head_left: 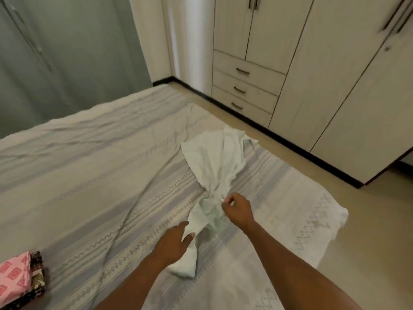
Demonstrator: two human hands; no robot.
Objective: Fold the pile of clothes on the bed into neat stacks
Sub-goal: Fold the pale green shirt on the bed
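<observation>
Now | left hand [176, 237], right hand [238, 209] pinch white garment [212, 162] | on bed [89, 175]

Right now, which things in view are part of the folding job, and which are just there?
Part of the job: white garment, crumpled on the bed, gripped by the left hand and pinched by the right hand; folded stack at the bed's near left edge.
Just there: wardrobe, its drawers, curtain.
</observation>
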